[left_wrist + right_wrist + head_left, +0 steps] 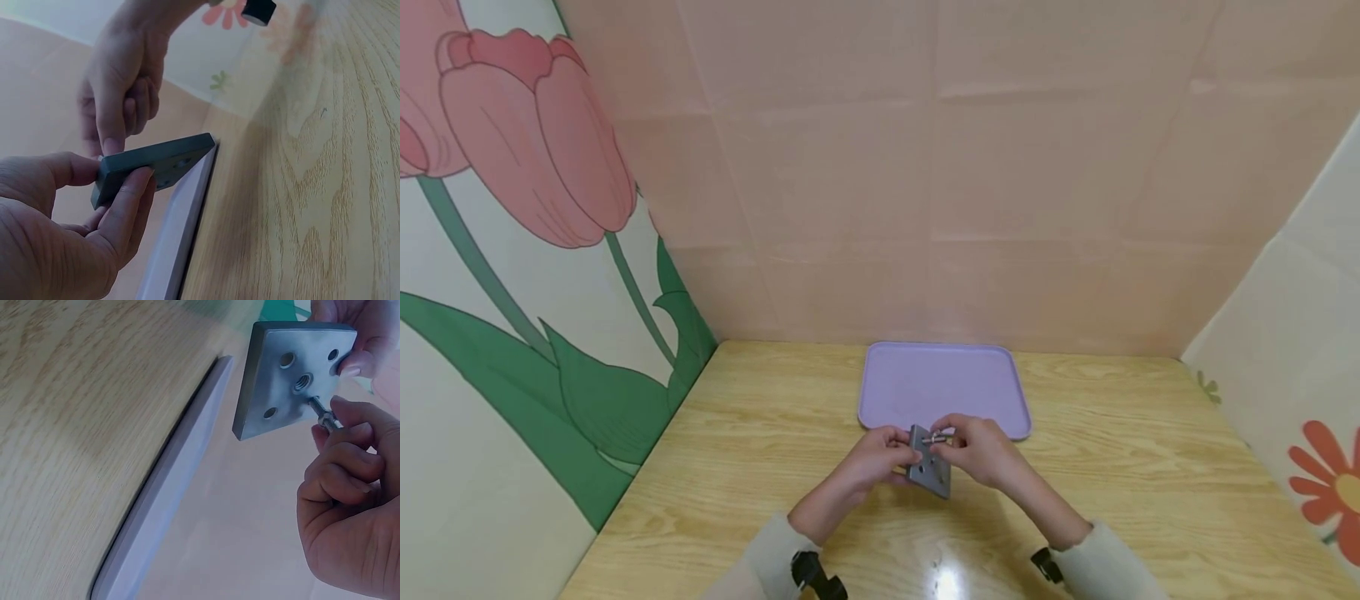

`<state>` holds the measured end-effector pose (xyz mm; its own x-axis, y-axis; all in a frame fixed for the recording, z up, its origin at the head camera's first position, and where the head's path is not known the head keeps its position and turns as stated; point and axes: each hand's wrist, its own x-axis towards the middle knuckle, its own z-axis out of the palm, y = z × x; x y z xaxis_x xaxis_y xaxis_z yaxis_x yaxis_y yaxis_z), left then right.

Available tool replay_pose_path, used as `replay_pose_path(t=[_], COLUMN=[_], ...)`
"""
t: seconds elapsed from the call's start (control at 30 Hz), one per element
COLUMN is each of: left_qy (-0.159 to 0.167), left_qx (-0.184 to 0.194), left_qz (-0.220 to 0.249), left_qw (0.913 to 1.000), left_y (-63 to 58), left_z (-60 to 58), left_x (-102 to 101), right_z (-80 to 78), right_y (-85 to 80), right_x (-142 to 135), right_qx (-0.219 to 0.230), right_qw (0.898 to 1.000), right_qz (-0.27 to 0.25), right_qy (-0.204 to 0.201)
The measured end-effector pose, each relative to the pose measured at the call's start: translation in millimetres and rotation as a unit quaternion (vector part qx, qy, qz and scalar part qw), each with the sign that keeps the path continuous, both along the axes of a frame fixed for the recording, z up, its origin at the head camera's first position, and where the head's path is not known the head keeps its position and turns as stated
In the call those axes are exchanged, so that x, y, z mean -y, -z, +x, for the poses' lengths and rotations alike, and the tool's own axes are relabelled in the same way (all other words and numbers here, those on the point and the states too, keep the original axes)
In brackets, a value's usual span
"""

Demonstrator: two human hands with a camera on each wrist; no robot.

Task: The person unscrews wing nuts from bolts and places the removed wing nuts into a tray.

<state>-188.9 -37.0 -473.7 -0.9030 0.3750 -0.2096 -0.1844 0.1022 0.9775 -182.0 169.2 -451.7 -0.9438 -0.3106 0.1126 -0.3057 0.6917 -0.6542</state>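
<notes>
A grey square metal plate (pixel 934 478) with several holes is held up over the table by my left hand (pixel 872 458), thumb and fingers gripping it along one edge. In the right wrist view the plate (pixel 259 384) shows a larger threaded hole near its middle, with smaller plain holes around it. My right hand (pixel 983 452) pinches a small metal bolt (pixel 324 414) between thumb and index finger, a nut-like collar on its shank. The bolt's tip points at the plate's face, right by the rim of a hole beside the threaded one. The bolt's far end is hidden by the fingers.
A lilac rectangular tray (pixel 942 379) lies on the wood-grain table (pixel 760 433) just beyond the hands, near the back wall. Cloth walls stand behind and at both sides, with tulips (pixel 542 142) at the left. Black bands (pixel 816 575) sit at the wrists.
</notes>
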Motion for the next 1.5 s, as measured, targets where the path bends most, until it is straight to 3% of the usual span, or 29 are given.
replay_pose_path(t=[0.47, 0.6, 0.67, 0.87, 1.03, 1.23, 1.5], left_qy=[0.008, 0.006, 0.003, 0.001, 0.006, 0.004, -0.006], left_qx=[-0.005, -0.003, -0.002, -0.004, -0.004, -0.005, -0.009], left_qz=[0.014, 0.013, 0.012, 0.009, 0.011, 0.006, 0.008], left_qw=[0.9999, 0.9999, 0.9999, 0.9999, 0.9999, 1.0, 0.9999], left_y=[-1.2, -1.4, -1.4, -0.4, -0.7, -2.0, -0.5], left_z=[0.4, 0.3, 0.0, 0.1, 2.2, 3.7, 3.3], left_x=[2.9, 2.7, 1.9, 0.0, 0.5, 0.6, -0.2], right_z=[3.6, 2.1, 0.9, -1.3, -0.1, 0.3, 0.0], right_y=[0.5, -0.7, -2.4, -1.7, 1.1, 1.2, 1.9], right_x=[3.6, 4.6, 4.4, 1.5, 2.6, 1.8, -2.8], right_qx=[-0.065, -0.074, -0.057, 0.076, 0.102, 0.077, -0.03], right_qw=[0.997, 0.997, 0.997, 0.993, 0.991, 0.994, 0.999], right_qz=[0.031, 0.023, 0.017, 0.002, 0.003, 0.002, 0.034], right_qy=[-0.02, 0.014, 0.046, 0.091, 0.091, 0.072, -0.009])
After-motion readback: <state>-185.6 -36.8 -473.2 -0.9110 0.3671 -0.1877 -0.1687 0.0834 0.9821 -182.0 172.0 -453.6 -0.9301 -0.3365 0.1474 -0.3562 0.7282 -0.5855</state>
